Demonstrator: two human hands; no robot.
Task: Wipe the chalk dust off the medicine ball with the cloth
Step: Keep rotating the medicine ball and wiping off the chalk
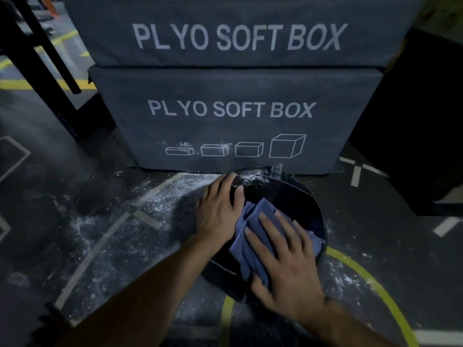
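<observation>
The right hand (283,261), low and right of centre in the frame, lies flat with fingers spread on the blue cloth (253,236), pressing it down without gripping it. The cloth is bunched in soft folds over the top of the black medicine ball (300,204), which sits on the gym floor (75,196) at the lower centre of the frame, just in front of the lower plyo soft box (233,121). The left hand (220,209), just left of the cloth, rests open on the ball's upper left side, fingers reaching towards its far edge, apparently steadying it.

White chalk dust (250,177) clings to the ball's far top edge, beyond the left fingertips, and more is scattered across the floor to the left and right of the ball.

The ball looks large and heavy, with a smooth, slightly glossy skin and visible seams; it will likely stay put under pressure but could roll if pushed sideways, so bracing its side with a flat palm seems sensible. The cloth is light and limp and will slide unless it is pressed firmly.

A second plyo soft box (238,33) is stacked above, at the top of the frame.
</observation>
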